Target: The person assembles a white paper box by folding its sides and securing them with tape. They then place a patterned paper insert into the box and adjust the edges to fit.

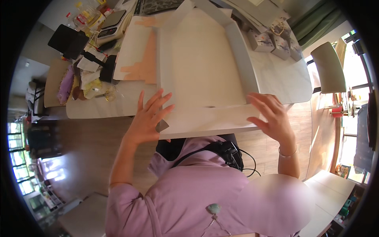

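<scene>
A large, shallow white cardboard box (201,59) lies open in front of me, its side walls standing up and its near flap (209,118) reaching past the table's front edge. My left hand (149,117) is at the box's near left corner, fingers spread and holding nothing. A small dark grey corner piece shows beside its palm. At the near right corner is my right hand (270,114), also open, with its fingers apart and curved over the wall's end. Whether either hand touches the cardboard I cannot tell.
Left of the box lies a white sheet with peach-orange pieces (146,63). Beyond are a black stand (106,69), scissors (108,94), a purple pouch (66,85) and a scale (110,29). Small patterned boxes (262,41) sit at the right, near a beige chair (328,67).
</scene>
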The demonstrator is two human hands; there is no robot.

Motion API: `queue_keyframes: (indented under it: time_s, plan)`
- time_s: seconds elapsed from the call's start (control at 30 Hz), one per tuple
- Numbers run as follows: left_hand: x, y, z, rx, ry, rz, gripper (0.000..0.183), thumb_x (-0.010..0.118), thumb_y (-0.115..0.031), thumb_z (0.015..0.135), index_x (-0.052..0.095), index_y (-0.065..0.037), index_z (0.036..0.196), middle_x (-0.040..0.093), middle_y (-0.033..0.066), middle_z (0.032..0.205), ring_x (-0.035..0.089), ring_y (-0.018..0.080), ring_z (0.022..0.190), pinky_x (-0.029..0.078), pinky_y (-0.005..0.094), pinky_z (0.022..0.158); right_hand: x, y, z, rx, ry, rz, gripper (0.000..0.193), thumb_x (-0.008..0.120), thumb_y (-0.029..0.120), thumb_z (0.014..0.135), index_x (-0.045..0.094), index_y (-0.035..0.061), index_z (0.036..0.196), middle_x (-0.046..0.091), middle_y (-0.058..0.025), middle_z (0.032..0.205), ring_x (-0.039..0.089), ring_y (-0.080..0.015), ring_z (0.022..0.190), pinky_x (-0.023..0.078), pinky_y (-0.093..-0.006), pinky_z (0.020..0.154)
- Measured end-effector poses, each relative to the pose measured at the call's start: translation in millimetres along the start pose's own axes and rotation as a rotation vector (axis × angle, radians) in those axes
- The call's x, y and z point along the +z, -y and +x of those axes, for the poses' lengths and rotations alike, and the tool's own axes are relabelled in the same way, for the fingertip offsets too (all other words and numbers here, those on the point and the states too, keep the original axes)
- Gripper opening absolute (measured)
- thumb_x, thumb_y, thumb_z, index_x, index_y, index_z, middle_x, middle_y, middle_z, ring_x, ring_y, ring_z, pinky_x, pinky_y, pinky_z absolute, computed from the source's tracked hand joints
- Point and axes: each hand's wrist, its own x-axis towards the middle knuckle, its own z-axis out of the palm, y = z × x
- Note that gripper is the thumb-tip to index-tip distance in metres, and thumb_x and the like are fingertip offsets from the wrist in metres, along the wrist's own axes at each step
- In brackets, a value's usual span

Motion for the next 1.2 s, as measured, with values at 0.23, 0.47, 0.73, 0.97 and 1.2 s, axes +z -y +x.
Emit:
queue_keyframes:
  time_s: [0.23,0.47,0.73,0.97,1.2]
  plan:
    - [7.6,-1.2,-0.7,0.056,-0.005,0.085,0.082,0.083,-0.057,0.070,0.059,-0.023,0.141,0.060,-0.0015,0.138,0.048,0.0253,0.140,0.009,0.0684,0.122,40.4,7.3,45.9,-0.369,0.272,-0.244,0.028,0.071,0.021,0.088,0.068,0.0048,0.111,0.070,-0.0036,0.092,0.068,-0.0198,0.080,0.052,-0.0354,0.072]
    - [4.7,-5.7,-0.5,0.041,-0.029,0.070,0.078,0.088,-0.041,0.065,0.063,-0.026,0.138,0.065,-0.0040,0.123,0.052,0.0225,0.134,0.010,0.0689,0.122,67.1,-8.6,49.8,-0.106,0.778,-0.148,0.021,0.066,0.021,0.095,0.058,0.0039,0.087,0.066,-0.0101,0.071,0.068,-0.0298,0.066,0.051,-0.0401,0.066]
    - [12.8,-3.6,-1.9,0.064,-0.089,0.021,0.070,0.086,-0.023,0.068,0.064,-0.021,0.134,0.064,-0.0038,0.125,0.051,0.0203,0.135,0.010,0.0689,0.123,72.6,-11.4,51.3,-0.177,0.635,-0.142,0.027,0.070,0.029,0.093,0.060,0.0043,0.098,0.065,-0.0070,0.069,0.068,-0.0270,0.065,0.049,-0.0394,0.062]
    - [34.7,9.3,-8.0,0.137,-0.153,0.140,0.053,0.077,-0.011,0.079,0.064,-0.018,0.130,0.064,-0.0025,0.130,0.055,0.0176,0.132,0.019,0.0636,0.123,79.0,-14.6,46.7,-0.176,0.648,-0.221,0.032,0.067,0.032,0.097,0.055,0.0038,0.103,0.063,-0.0082,0.078,0.064,-0.0276,0.068,0.049,-0.0383,0.070]
    - [51.6,22.3,-8.5,0.239,-0.413,0.171,0.037,0.078,-0.016,0.081,0.070,-0.016,0.118,0.070,-0.0010,0.118,0.065,0.0173,0.118,0.038,0.0557,0.117,81.6,-13.9,46.4,-0.201,0.646,-0.251,0.034,0.065,0.035,0.097,0.054,0.0043,0.104,0.063,-0.0071,0.079,0.064,-0.0268,0.068,0.049,-0.0373,0.069]
